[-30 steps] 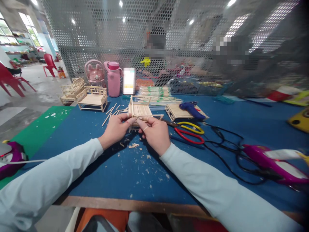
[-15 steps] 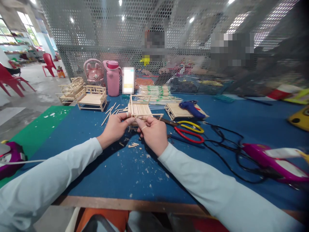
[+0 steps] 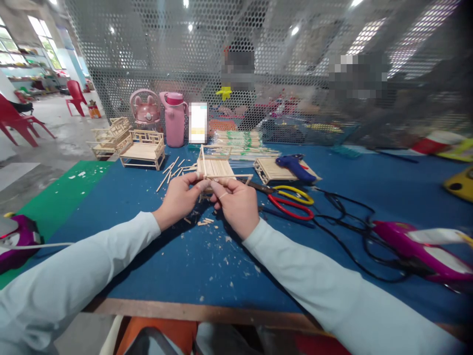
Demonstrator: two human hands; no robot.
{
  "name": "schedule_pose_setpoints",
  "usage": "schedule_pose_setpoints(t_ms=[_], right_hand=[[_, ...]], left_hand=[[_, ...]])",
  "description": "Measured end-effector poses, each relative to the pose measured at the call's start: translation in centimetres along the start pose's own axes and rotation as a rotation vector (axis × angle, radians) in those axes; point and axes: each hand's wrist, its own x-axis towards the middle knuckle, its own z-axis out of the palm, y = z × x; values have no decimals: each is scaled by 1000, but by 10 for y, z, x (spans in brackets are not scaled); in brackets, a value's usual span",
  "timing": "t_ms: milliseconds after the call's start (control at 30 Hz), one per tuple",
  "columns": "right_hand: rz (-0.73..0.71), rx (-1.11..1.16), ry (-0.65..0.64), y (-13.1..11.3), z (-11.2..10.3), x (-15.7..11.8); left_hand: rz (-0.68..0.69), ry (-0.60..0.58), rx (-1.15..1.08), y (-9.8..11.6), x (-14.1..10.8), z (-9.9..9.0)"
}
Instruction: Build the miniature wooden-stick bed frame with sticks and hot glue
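A small bench model made of thin wooden sticks [image 3: 218, 167] stands upright on the blue table in front of me. My left hand [image 3: 180, 198] pinches its near left corner, where an upright stick meets a rail. Close beside it, my right hand [image 3: 238, 203] is closed with thumb and fingers on the same near rail. The fingertips of both hands almost meet and hide what lies between them. Scissors with one yellow and one red handle [image 3: 291, 201] lie just right of my right hand, their blades partly behind the bench model.
Finished-looking stick benches [image 3: 143, 150] stand at the back left. A blue glue gun [image 3: 295, 166] rests on a stick platform [image 3: 266, 170]. Loose sticks [image 3: 169, 173], a pink bottle [image 3: 175, 121], black cables [image 3: 338, 231] and a purple device [image 3: 417, 249] lie around. Perforated metal [image 3: 148, 54] rises behind.
The whole view has shifted slightly. Both hands keep their pinch at the near corner of the bench model, with hardly any visible movement.
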Motion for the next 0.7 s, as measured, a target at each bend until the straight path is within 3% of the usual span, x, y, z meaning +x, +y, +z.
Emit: schedule_pose_setpoints(t_ms=[133, 533, 700], right_hand=[[8, 44, -49, 2, -2, -1], [34, 29, -1, 1, -2, 0], [17, 16, -9, 2, -2, 0]], left_hand=[[-4, 23, 52, 2, -1, 0], [3, 14, -14, -1, 0, 1], [13, -45, -34, 0, 2, -1]])
